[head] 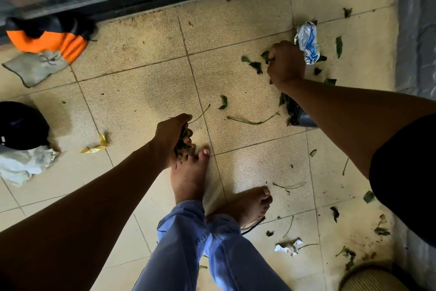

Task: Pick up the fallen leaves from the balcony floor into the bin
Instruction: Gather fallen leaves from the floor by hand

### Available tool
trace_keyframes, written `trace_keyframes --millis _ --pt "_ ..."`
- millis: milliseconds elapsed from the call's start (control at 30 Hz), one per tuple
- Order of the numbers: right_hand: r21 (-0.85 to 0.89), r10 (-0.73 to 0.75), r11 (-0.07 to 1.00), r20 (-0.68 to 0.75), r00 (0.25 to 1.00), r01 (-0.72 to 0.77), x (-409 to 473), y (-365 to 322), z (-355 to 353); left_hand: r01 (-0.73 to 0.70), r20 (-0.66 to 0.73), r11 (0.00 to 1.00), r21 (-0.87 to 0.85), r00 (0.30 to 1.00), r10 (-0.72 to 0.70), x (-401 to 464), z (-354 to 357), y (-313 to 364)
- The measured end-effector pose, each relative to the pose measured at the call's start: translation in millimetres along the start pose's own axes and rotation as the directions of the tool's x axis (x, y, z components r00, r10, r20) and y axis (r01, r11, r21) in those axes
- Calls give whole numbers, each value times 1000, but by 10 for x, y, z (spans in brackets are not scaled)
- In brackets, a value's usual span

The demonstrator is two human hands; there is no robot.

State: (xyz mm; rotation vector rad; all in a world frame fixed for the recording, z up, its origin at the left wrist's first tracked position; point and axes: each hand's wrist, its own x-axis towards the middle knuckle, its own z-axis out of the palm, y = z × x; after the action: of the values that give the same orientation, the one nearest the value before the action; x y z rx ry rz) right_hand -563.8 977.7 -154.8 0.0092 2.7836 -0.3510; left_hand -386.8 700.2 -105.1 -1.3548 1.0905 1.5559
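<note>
Tiled floor [141, 78] holds scattered wrappers [308, 42]; left hand [173, 135] grips leaves [182, 146], right hand [286, 64] pinches one

You are reaching over tiled floor [132, 78] that is lying open between your arms, offering a wide lane. A crumpled wrapper [307, 42] is crowding your right hand [286, 64]; your bare feet [188, 172] are sitting just beside your left hand [172, 135]. An orange bag [47, 35] is blocking the far left.
</note>
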Motion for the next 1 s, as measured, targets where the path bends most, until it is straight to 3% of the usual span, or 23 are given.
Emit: trace_keyframes --millis 33,67,133,167,233,300,333,500,600,767,1000 --pt "13 -1 1000 0 1000 1 -5 -7 -9 57 9 998 -25 998 -57 340 -199 -202" --pt "35 8 999 -9 1000 -8 -12 -3 -15 223 41 965 -136 975 -219 1152 -536 -625" --pt "97 32 995 -42 999 -28 -34 -1 -44 245 44 941 -232 969 -242 1841 -720 -1044" --pt "137 41 990 -57 998 -32 -54 -15 -64 264 82 916 -304 965 -251 1653 -654 -987" --pt "188 51 981 -57 997 -39 -112 -78 -76 140 125 969 -201 985 -117 232 -203 -362" --pt "219 18 976 -18 1000 -13 -196 -155 -65 -4 -19 987 -162 1000 0 -162 13 -53" --pt "222 -19 975 2 1000 18 -232 -176 -30 -3 -2 990 -142 1000 2 -289 47 25" --pt "120 -93 990 120 988 79 -303 -200 147 40 -29 997 -67 999 -42 -259 111 10" --pt "34 -25 999 85 996 22 -309 -249 251 31 -32 997 -71 999 -33 -265 135 24" --pt "74 191 978 38 981 -193 -301 -318 279 39 -67 994 -106 997 -46 -277 102 -49" --pt "122 227 967 0 974 -225 -413 -233 217 32 -74 995 -91 996 -39 -286 152 -37"
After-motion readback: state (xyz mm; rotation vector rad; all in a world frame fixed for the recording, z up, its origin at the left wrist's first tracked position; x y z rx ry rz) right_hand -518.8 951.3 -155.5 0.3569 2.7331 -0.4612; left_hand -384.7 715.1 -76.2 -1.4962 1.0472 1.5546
